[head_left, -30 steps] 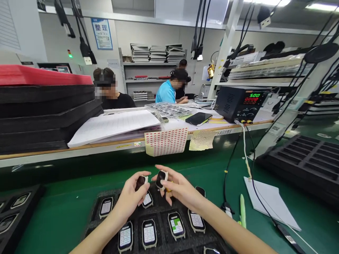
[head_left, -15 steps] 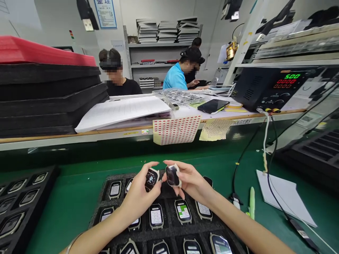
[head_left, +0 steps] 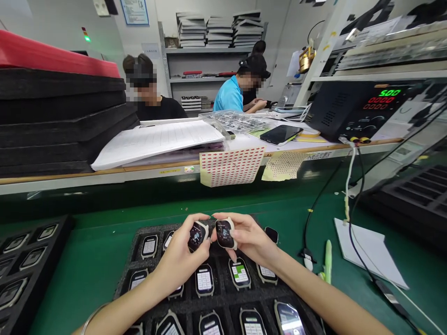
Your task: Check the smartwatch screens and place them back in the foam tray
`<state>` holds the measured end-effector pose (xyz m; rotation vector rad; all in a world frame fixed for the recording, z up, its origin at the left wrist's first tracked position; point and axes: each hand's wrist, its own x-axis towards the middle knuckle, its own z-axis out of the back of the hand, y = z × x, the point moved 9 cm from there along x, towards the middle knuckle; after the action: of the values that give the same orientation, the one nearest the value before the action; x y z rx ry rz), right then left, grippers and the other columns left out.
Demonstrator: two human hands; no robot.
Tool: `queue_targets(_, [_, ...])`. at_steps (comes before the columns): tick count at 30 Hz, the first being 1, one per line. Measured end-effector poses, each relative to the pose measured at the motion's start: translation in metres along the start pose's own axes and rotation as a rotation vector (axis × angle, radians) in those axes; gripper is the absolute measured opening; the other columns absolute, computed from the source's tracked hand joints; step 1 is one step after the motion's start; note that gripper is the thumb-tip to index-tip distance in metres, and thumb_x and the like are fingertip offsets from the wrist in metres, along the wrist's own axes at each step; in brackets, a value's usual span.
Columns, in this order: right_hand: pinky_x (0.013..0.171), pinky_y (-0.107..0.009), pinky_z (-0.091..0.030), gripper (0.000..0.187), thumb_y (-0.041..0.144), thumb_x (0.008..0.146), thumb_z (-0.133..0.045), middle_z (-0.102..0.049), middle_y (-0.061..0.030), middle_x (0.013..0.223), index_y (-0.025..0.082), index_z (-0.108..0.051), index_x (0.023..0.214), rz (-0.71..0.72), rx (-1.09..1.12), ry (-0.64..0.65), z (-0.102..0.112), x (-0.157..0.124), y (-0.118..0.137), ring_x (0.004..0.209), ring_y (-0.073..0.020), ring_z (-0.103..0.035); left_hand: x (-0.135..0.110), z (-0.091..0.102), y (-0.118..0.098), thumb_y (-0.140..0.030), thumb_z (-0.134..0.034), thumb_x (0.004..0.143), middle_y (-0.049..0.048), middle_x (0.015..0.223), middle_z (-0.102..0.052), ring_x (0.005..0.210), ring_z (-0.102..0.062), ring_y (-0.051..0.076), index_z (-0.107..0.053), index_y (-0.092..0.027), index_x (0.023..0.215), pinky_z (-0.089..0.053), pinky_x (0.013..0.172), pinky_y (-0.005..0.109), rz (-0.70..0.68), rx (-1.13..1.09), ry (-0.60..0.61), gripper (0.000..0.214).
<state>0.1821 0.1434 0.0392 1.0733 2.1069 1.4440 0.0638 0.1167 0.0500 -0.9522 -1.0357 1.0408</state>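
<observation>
My left hand (head_left: 179,260) is closed around a small watch body (head_left: 196,235) with a lit dial on its dark screen. My right hand (head_left: 249,239) pinches a second watch body (head_left: 224,233), its dark screen turned toward me. Both are held side by side, nearly touching, just above a black foam tray (head_left: 223,298) on the green mat. The tray's pockets hold several more watch bodies with lit screens, one with a green screen (head_left: 240,273) right below my right hand.
Another black tray (head_left: 21,260) with watch bodies lies at the left. A white sheet (head_left: 366,251), a green pen (head_left: 328,260) and cables (head_left: 349,186) lie at the right. A raised shelf carries papers (head_left: 157,142), a phone (head_left: 281,134), a power supply (head_left: 363,109) and stacked foam (head_left: 52,121). People sit behind it.
The view dipped and moved closer, showing more tray rows. My hands brought the two watch bodies closer together, and both screens, dark one second ago, now show displays.
</observation>
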Motion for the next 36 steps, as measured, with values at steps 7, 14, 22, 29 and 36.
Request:
queue_targets(7, [0.036, -0.02, -0.049, 0.042, 0.03, 0.076, -0.073, -0.07, -0.0094, 0.083, 0.016, -0.065, 0.114, 0.0, 0.033, -0.016, -0.001, 0.0, 0.001, 0.045, -0.0135, -0.062, -0.001, 0.005, -0.003, -0.014, -0.057, 0.076, 0.0002, 0.088, -0.064, 0.078, -0.058, 0.017, -0.056, -0.023, 0.112, -0.044, 0.074, 0.024, 0.018, 0.019, -0.026, 0.037])
queue_targets(14, [0.037, -0.017, -0.045, 0.056, 0.033, 0.07, -0.077, -0.07, -0.0109, 0.084, 0.011, -0.061, 0.119, -0.077, 0.1, 0.058, -0.007, -0.006, -0.008, 0.044, -0.0112, -0.06, -0.014, 0.013, 0.005, -0.042, -0.069, 0.068, -0.0007, 0.069, -0.061, 0.048, -0.048, 0.013, -0.061, -0.021, 0.111, -0.037, 0.044, 0.022, 0.128, -0.023, -0.189, 0.048])
queue_targets(22, [0.047, -0.022, -0.051, 0.059, 0.029, 0.074, -0.076, -0.07, -0.0105, 0.084, 0.008, -0.056, 0.126, -0.076, 0.082, 0.141, -0.011, -0.012, -0.009, 0.051, -0.0122, -0.062, -0.018, 0.013, 0.013, -0.058, -0.065, 0.069, -0.0047, 0.058, -0.051, 0.045, -0.041, 0.012, -0.053, -0.025, 0.122, -0.035, 0.043, 0.021, 0.22, 0.051, -0.14, 0.064])
queue_targets(29, [0.049, -0.027, -0.056, 0.058, 0.034, 0.072, -0.077, -0.069, -0.0101, 0.088, 0.011, -0.059, 0.121, -0.091, 0.07, 0.123, -0.011, -0.009, -0.007, 0.052, -0.015, -0.065, -0.017, 0.012, 0.008, -0.057, -0.066, 0.067, -0.0086, 0.046, -0.036, 0.039, -0.034, 0.012, -0.057, -0.023, 0.117, -0.03, 0.039, 0.022, 0.205, 0.055, -0.159, 0.061])
queue_targets(36, [0.039, -0.018, -0.048, 0.048, 0.032, 0.074, -0.074, -0.07, -0.0085, 0.083, 0.012, -0.063, 0.116, -0.085, 0.023, 0.07, -0.01, -0.008, -0.006, 0.044, -0.0099, -0.06, -0.011, 0.011, 0.006, -0.043, -0.066, 0.07, -0.009, 0.046, -0.041, 0.036, -0.036, 0.01, -0.056, -0.021, 0.117, -0.03, 0.038, 0.021, 0.138, 0.01, -0.151, 0.052])
